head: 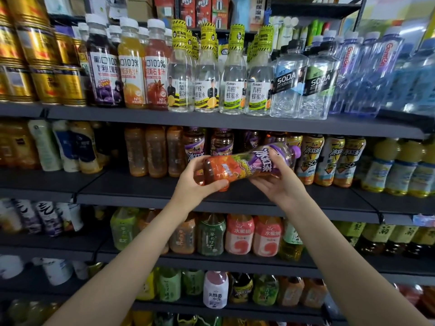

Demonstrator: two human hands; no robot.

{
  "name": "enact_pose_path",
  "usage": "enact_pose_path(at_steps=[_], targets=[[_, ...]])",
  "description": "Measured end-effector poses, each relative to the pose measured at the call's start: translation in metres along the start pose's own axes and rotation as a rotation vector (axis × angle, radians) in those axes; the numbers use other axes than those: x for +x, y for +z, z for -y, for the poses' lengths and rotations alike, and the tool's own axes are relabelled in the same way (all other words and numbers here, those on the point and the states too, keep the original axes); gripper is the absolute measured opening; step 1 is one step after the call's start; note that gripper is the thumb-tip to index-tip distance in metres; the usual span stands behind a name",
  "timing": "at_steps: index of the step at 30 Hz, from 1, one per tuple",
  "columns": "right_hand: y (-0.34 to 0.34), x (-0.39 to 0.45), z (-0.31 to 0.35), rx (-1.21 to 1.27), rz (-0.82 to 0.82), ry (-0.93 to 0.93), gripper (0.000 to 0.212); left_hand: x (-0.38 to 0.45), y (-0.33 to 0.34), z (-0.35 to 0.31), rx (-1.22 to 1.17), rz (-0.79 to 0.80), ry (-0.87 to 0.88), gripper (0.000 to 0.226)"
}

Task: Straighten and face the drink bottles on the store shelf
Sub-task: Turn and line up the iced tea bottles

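Lying sideways between both hands' fingers (211,184): bottle (244,167)

- Purple-capped, orange-and-purple-labelled plastic tea bottle (249,164) lies sideways at frame centre, before the dark metal middle shelf (141,184).
- Left hand (197,182) at its base, right hand (280,180) near its cap.

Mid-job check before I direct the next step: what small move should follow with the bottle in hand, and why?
Probably tip the purple-capped bottle upright. Both the left hand and right hand grip it lying sideways, cap to the right, above the bare shelf front.
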State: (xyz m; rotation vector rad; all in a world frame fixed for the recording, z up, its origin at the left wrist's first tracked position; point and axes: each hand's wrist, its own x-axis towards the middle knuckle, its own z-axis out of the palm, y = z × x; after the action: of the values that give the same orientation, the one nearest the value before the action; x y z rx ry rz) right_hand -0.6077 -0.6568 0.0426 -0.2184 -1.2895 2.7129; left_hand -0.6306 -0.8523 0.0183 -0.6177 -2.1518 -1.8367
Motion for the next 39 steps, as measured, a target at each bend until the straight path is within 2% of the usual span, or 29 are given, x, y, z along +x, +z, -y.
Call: enact_pose_path(at_steps=[4,6,7,9,11,13,16,19,22,25,30,35,39], targets=[[0.0,0.003,-0.001,0.025,0.009,0.009,0.031,0.005,-0.004,-0.002,0.018,0.035,0.06,0.062],[-0.002,0.005,-0.001,-0.043,0.06,-0.039,0.044,0.006,-0.008,0.005,0.12,0.097,0.045,0.063],[-0.003,0.006,0.0,-0.108,0.084,-0.071,0.051,0.006,-0.01,0.009,0.193,0.141,0.025,0.063],[-0.004,0.005,0.002,-0.285,0.119,-0.158,0.047,0.007,-0.008,0.018,0.301,0.21,-0.024,0.062],[-0.001,0.002,0.003,-0.481,0.168,-0.24,0.04,0.009,0.0,0.022,0.275,0.235,-0.042,0.059],[0.005,0.0,0.001,-0.641,0.24,-0.313,0.041,0.009,0.011,0.02,0.22,0.247,-0.021,0.059],[0.013,0.0,-0.005,-0.774,0.353,-0.421,0.05,0.008,0.024,0.021,0.168,0.183,0.007,0.055],[0.023,0.006,-0.013,-0.938,0.394,-0.49,0.059,0.005,0.024,0.036,0.109,0.091,-0.012,0.052],[0.027,0.021,-0.02,-1.101,0.422,-0.463,0.07,0.003,0.015,0.053,0.086,-0.012,-0.034,0.053],[0.019,0.037,-0.018,-1.064,0.373,-0.258,0.066,0.008,0.0,0.062,0.17,-0.14,-0.064,0.057],[-0.01,0.072,-0.027,-1.0,0.095,-0.026,0.051,0.034,-0.027,0.074,0.277,-0.367,-0.158,0.057],[-0.02,0.112,-0.038,-1.081,-0.023,-0.081,0.049,0.062,-0.038,0.091,0.398,-0.422,-0.241,0.059],[-0.021,0.139,-0.042,-1.171,-0.076,-0.134,0.049,0.086,-0.037,0.1,0.398,-0.446,-0.356,0.056]])
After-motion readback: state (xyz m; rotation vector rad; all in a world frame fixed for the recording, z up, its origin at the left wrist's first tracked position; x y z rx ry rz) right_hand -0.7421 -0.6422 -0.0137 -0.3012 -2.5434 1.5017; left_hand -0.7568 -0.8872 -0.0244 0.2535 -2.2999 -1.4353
